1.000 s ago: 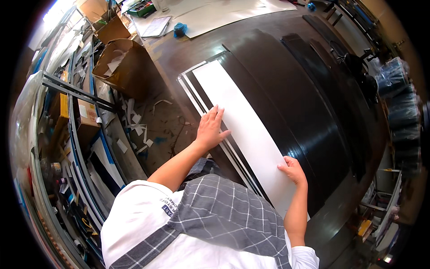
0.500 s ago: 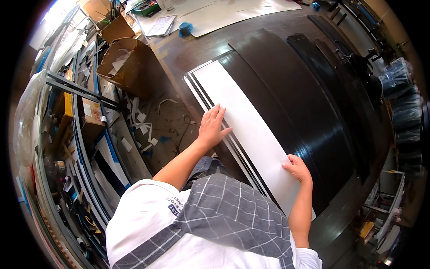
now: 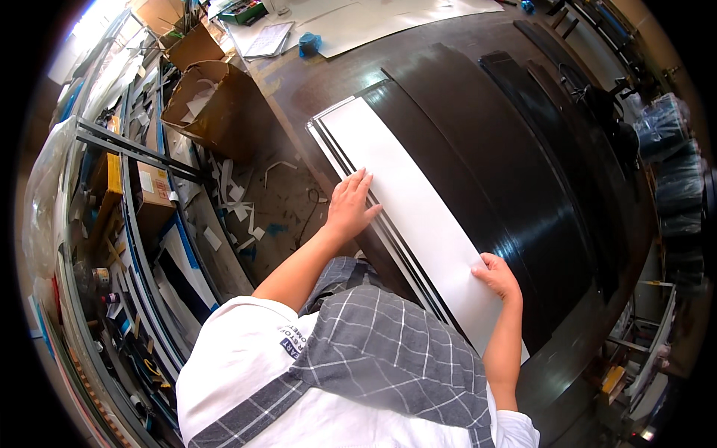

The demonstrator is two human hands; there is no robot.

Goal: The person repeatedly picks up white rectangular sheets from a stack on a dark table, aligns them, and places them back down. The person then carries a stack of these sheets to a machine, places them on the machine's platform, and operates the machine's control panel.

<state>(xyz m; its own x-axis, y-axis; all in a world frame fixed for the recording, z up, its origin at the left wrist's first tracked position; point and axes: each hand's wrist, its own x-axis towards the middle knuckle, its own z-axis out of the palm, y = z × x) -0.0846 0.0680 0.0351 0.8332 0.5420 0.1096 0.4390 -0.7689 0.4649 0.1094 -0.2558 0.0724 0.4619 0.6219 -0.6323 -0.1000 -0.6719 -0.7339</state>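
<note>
A long white strip [image 3: 407, 216] runs diagonally from the upper middle of the frame down toward the lower right, lying on a stack of thin black-and-white sheets [image 3: 388, 243] whose stepped edges show along its left side. The stack sits at the near edge of a wide dark worktable [image 3: 515, 142] that fills the centre and right of the picture.

The left hand [image 3: 351, 207], at centre frame, lies flat and open on the strip's left edge, fingers spread and pointing up the frame; it grips nothing, only presses down, which looks like a way to pin the strip so it cannot slide or curl. The right hand [image 3: 497, 275], lower and to the right, rests on the strip's opposite edge with the fingers curled over it (whether they pinch the edge or merely press on it cannot be told from here). With one hand on each long edge, the strip seems to be held square to the sheets beneath.

Curved dark panels [image 3: 545, 112] lie across the table beyond the strip, toward the upper right. In the upper left, an open cardboard box [image 3: 216, 104] stands on a floor littered with white offcuts [image 3: 239, 209], beside metal shelving [image 3: 119, 194]. Pale sheets and a small blue object [image 3: 308, 45] sit at the table's far end, along the top of the frame.
</note>
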